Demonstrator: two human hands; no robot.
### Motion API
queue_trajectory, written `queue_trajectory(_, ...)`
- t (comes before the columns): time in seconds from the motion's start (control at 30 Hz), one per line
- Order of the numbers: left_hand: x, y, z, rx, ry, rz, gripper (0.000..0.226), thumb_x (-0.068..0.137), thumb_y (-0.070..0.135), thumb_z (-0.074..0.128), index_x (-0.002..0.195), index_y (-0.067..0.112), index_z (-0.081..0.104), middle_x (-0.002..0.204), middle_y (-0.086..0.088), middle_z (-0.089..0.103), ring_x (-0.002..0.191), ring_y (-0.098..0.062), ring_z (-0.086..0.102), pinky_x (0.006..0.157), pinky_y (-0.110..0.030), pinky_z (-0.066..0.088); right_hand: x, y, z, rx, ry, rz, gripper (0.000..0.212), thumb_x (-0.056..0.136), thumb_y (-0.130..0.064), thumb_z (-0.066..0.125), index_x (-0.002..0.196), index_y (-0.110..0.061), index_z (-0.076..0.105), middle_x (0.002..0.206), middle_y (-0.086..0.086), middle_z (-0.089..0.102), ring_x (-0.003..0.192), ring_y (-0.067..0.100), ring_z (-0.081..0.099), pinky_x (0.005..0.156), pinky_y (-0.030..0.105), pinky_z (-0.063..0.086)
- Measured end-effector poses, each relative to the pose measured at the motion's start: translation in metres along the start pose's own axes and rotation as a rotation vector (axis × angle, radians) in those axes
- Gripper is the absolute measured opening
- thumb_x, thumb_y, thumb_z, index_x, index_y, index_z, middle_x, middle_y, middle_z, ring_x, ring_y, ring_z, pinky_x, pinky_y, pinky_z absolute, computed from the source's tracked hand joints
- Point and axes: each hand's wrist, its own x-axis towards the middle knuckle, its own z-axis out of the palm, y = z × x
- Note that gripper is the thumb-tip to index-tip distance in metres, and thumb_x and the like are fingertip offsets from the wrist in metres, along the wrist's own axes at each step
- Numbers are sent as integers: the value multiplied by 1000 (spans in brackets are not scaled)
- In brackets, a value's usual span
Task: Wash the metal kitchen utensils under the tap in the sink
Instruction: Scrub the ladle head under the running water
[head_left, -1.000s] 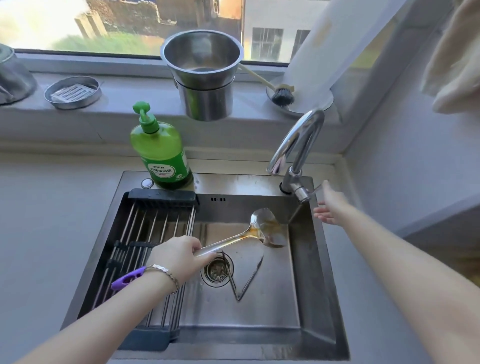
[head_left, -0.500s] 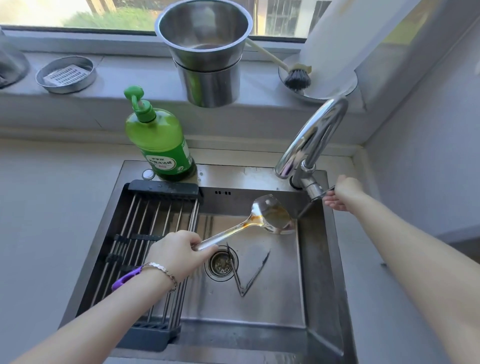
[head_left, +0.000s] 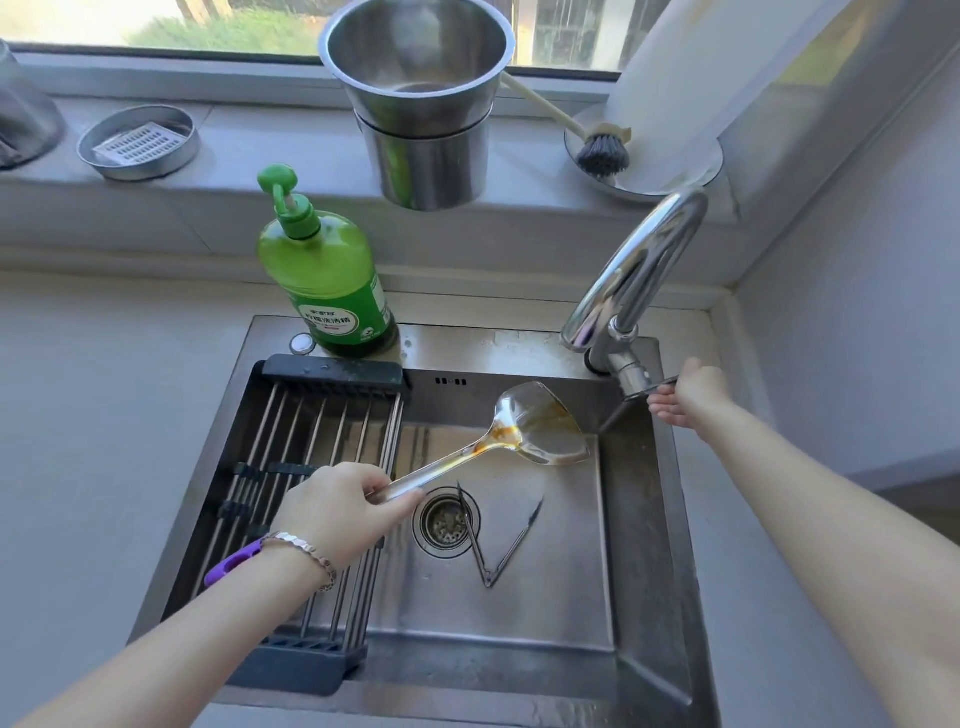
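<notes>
Right hand (head_left: 688, 399) now gripping tap lever (head_left: 658, 385), left hand (head_left: 332, 512) gripping spatula (head_left: 543, 426), tongs (head_left: 511, 545) in sink (head_left: 641, 499).

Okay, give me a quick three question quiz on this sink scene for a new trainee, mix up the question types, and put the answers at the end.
1. True or false: the left hand grips the spatula by its handle.
2. Multiple choice: where do the tongs lie? A, on the drying rack. B, on the floor of the sink, beside the drain. C, on the windowsill.
3. Fill the gap: the right hand holds the ___ of the tap.

Key: 1 true; 2 B; 3 lever.
</notes>
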Motion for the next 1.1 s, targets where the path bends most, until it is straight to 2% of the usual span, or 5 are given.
queue_trajectory(0.17, -4, -1, -4, -3, -23, -15, 43, 76, 60, 57, 61, 19, 61, 51, 4, 55, 47, -13, 50, 45, -19, 36, -27, 5, 9, -178, -29, -42, 61, 96, -45, 25, 122, 4, 50, 123, 24, 57, 109, 36, 57, 86, 38, 45)
queue_trajectory(0.4, -15, -1, -8, 27, 12, 15, 38, 77, 61, 54, 68, 26, 64, 53, 7, 58, 48, -9, 53, 44, -19, 36, -135, 72, 76, -718, -340, -1210, 62, 95, -44, 26, 146, -9, 24, 153, -4, 17, 142, 11, 13, 117, 28, 10)
queue_trajectory(0.57, -26, -11, -11, 61, 66, 55, 42, 76, 62, 55, 61, 23, 62, 47, 8, 53, 47, -6, 51, 42, -19, 32, -133, 61, 80, -717, -276, -991, 71, 95, -52, 14, 148, -7, 2, 157, 5, -6, 143, 11, -9, 118, 29, -3)
queue_trajectory(0.7, -29, -13, -11, 45, 59, 50, 43, 76, 62, 55, 63, 21, 62, 50, 5, 56, 49, -9, 53, 43, -20, 35, -152, 79, 88, -866, -373, -1288, 95, 77, -73, -8, 148, -11, 1, 148, -7, -17, 138, 4, -19, 112, 18, -14)
queue_trajectory(1.1, -39, -17, -5, -44, 55, 34, 41, 75, 62, 56, 59, 24, 61, 48, 8, 53, 47, -5, 49, 44, -20, 35, -146, 70, 69, -822, -300, -1096, 68, 97, -49, 19, 148, -7, 2, 156, 5, -7, 144, 12, -9, 113, 20, -9)
